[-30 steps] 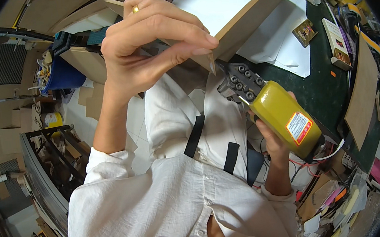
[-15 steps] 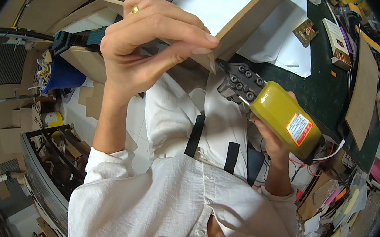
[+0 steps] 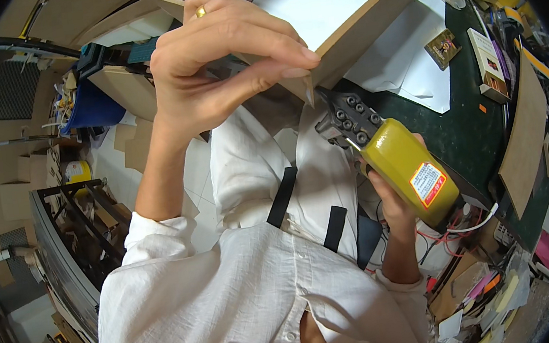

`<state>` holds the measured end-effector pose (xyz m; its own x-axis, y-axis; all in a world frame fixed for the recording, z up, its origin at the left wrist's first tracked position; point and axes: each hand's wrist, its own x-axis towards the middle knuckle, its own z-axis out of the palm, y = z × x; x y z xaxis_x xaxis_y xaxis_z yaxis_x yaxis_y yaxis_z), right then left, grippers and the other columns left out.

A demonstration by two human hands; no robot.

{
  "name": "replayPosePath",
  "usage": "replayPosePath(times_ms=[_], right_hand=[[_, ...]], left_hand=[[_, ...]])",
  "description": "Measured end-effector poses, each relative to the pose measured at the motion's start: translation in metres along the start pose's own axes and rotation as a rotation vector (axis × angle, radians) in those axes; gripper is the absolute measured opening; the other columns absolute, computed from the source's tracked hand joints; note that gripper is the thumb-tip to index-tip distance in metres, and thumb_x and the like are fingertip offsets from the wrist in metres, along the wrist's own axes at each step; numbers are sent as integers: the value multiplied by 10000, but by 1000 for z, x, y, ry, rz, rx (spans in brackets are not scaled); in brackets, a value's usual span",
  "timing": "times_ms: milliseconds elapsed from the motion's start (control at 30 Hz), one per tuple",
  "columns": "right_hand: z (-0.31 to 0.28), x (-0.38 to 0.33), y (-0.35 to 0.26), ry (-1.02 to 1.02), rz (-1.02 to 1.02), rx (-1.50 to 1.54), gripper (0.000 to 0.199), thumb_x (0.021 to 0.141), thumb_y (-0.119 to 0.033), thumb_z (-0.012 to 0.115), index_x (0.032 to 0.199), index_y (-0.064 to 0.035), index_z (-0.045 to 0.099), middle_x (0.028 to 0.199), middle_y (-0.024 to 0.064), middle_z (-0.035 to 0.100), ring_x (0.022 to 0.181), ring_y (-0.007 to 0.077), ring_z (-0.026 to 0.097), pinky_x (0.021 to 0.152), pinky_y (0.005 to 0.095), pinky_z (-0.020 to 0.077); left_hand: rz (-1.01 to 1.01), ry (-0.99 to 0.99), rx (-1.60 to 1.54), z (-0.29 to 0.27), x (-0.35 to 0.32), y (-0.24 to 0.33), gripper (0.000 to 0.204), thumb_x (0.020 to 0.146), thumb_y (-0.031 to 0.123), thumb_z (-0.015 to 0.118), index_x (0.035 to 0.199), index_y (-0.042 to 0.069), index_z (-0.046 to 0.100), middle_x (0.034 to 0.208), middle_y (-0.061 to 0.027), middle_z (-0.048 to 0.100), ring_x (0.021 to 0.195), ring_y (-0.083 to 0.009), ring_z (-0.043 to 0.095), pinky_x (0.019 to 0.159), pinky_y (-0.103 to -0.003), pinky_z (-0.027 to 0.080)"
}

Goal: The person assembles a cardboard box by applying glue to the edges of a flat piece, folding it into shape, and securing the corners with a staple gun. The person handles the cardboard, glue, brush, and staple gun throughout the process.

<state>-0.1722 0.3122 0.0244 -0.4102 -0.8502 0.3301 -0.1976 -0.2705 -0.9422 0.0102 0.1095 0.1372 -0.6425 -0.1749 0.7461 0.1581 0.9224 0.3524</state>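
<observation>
My left hand (image 3: 228, 58), with a gold ring on one finger, pinches a small, thin, pointed sliver (image 3: 309, 89) between thumb and forefinger; its material is hard to make out. Right beside those fingertips is the corner of a brown fibreboard panel (image 3: 365, 19). In my right hand (image 3: 393, 202) is a plier-like tool (image 3: 410, 169) with a thick yellow handle and a black, bolted metal head. The tool's jaws point up at the sliver, close to its lower tip. My right fingers are partly hidden behind the handle.
White paper sheets (image 3: 403, 55) lie on the dark green table (image 3: 416, 111). A small patterned box (image 3: 443, 49), a white box (image 3: 488, 66) and a curved thin board (image 3: 524, 136) are at the right. A black metal frame (image 3: 69, 242) stands at the left.
My left hand and the panel have shifted very slightly to the right. The tool's handle has moved a little up and left at its lower end. Both grips stay the same.
</observation>
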Motion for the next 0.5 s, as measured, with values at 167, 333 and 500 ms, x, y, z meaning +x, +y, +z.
replayPosePath(times_ms=[167,333,500], right_hand=[[-3,-2,6,-39,1,-37,398,644,-7,750,1021,-2,626,1009,134,634,880,249,637,784,321,498],[-3,-2,7,-45,-9,-43,402,640,-8,753,1021,-5,624,1008,132,635,873,252,638,779,326,500],[-3,-2,9,-51,-62,-62,412,638,-13,764,1025,-8,625,1014,133,637,880,245,640,780,325,502]], left_hand=[[75,-22,21,0,-3,-2,157,714,66,780,859,66,719,820,-80,694,741,-160,615,763,-303,352],[68,-54,30,-2,-3,-2,156,721,80,781,867,66,727,822,-79,692,743,-156,612,757,-298,352],[87,-50,31,-2,-3,-4,170,720,91,780,883,64,739,827,-73,696,740,-153,620,743,-291,355]])
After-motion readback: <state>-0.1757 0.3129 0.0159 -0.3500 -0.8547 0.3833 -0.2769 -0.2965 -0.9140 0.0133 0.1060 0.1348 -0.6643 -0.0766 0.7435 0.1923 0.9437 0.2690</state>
